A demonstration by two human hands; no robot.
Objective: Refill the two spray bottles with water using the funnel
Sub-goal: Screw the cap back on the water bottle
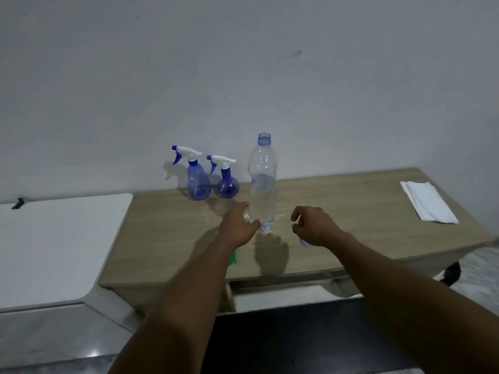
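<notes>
Two see-through blue plastic spray bottles with white trigger heads on the light wooden table (351,201): a taller one (198,184) and a rounder one (228,184). Both stand upright by the wall, nozzles pointing left. One clear plastic water bottle (263,182), uncapped, stands mouth-up just right of them. Left hand (237,225) is wrapped around its base. Right hand (314,226) is curled up nearby, can't tell if it's holding anything.

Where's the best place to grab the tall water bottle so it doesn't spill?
Probably best to grip the water bottle around its pinched-in waist, about halfway up, coming from its right side. It stands upright with no cap, so a side grip keeps it level. The waist gives the fingers a natural hold, and the left hand wraps the base from the left, leaving the right side free.
</notes>
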